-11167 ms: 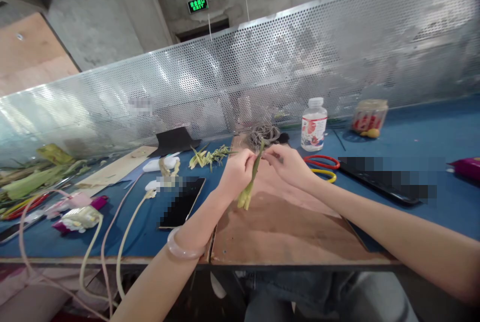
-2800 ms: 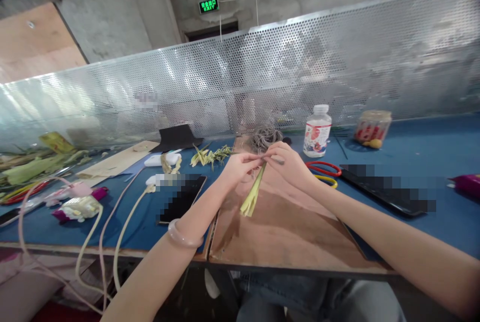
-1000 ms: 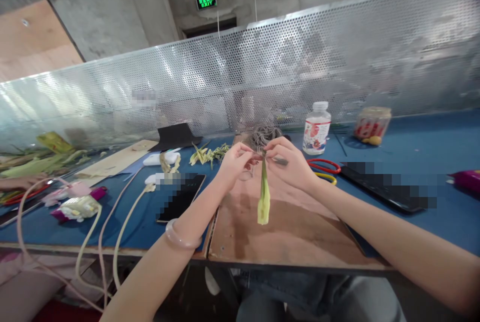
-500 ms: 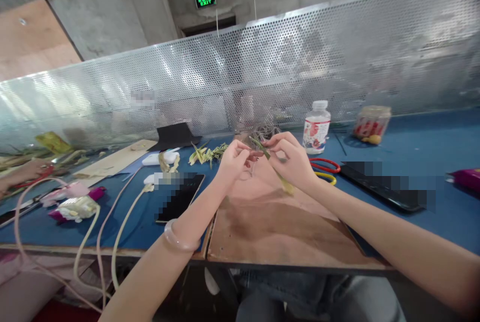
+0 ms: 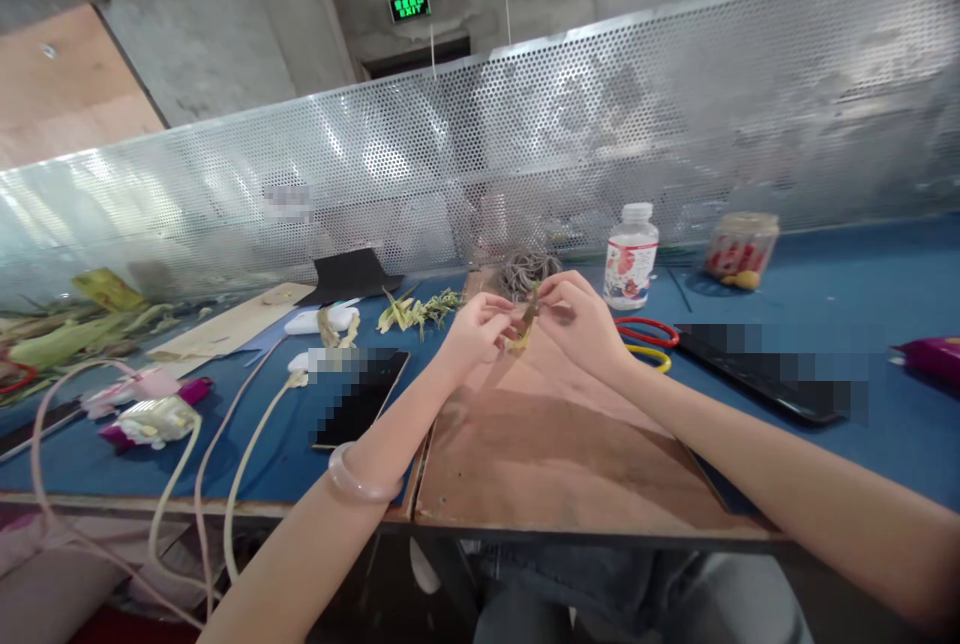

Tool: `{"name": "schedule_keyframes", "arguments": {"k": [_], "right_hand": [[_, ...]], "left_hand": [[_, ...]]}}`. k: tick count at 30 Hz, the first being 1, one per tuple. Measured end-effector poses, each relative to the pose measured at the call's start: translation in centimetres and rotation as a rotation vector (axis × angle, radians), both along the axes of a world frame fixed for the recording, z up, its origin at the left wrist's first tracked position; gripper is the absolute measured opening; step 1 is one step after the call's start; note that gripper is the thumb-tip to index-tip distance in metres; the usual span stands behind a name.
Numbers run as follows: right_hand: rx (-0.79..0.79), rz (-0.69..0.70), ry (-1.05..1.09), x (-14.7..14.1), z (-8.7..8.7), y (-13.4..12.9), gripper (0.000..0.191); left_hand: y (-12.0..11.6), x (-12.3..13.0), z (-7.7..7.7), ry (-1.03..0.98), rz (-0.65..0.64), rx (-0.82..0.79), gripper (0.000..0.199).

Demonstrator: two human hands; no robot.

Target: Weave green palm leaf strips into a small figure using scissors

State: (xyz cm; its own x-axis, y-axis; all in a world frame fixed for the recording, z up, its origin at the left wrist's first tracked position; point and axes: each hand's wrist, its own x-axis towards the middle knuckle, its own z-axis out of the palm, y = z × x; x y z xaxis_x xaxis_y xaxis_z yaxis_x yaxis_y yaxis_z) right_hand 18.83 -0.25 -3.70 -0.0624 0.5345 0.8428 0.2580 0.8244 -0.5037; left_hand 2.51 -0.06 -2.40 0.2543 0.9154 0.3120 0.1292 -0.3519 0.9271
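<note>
Between the left hand (image 5: 478, 332) and the right hand (image 5: 589, 326), a thin green-and-yellow leaf strip (image 5: 529, 312) is tilting above a flat brown wooden board (image 5: 555, 464). Right-hand fingertips are pinching it; left-hand fingers are curling close against it, but I cannot tell whether they are gripping too. To do this well, both hands should probably be working close together and pressing softly, since such a thin strip could be tearing. Behind them, a loose grey coil of cord (image 5: 527, 272) is lying. Farther right, a clear plastic bottle with a white cap (image 5: 631, 264) is standing upright; what it is holding, I cannot tell. Past it, a clear round jar with red marks (image 5: 735, 242) is standing, and a small orange-yellow lump (image 5: 747, 280) is showing low at its front, maybe inside, maybe outside.
</note>
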Motion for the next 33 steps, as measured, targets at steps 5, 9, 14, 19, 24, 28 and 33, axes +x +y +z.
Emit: {"name": "schedule_keyframes", "arguments": {"k": [5,9,14,19,24,28,33], "right_hand": [[0.023,-0.023,-0.052,0.0,-0.2,0.0,0.012],[0.044,-0.027,-0.098,-0.2,-0.3,0.0,0.012],[0.031,0.008,-0.1,-0.4,-0.4,-0.1,0.01],[-0.065,-0.034,-0.083,-0.2,-0.3,0.1,0.01],[-0.194,-0.056,-0.066,-0.2,-0.6,0.6,0.005],[-0.299,0.054,0.051,-0.2,-0.8,0.4,0.014],[-0.256,0.105,0.034,-0.2,-0.4,-0.3,0.017]], "left_hand": [[-0.6,0.3,-0.2,0.165,0.005,0.285,0.018],[-0.9,0.4,0.2,0.201,0.005,0.302,0.021],[-0.5,0.2,0.1,0.229,-0.012,0.36,0.025],[-0.2,0.1,0.0,0.188,0.017,0.304,0.027],[-0.1,0.1,0.1,0.156,0.023,0.232,0.025],[0.1,0.2,-0.1,0.125,-0.003,0.218,0.024],[0.3,0.1,-0.3,0.099,-0.035,0.217,0.023]]}}
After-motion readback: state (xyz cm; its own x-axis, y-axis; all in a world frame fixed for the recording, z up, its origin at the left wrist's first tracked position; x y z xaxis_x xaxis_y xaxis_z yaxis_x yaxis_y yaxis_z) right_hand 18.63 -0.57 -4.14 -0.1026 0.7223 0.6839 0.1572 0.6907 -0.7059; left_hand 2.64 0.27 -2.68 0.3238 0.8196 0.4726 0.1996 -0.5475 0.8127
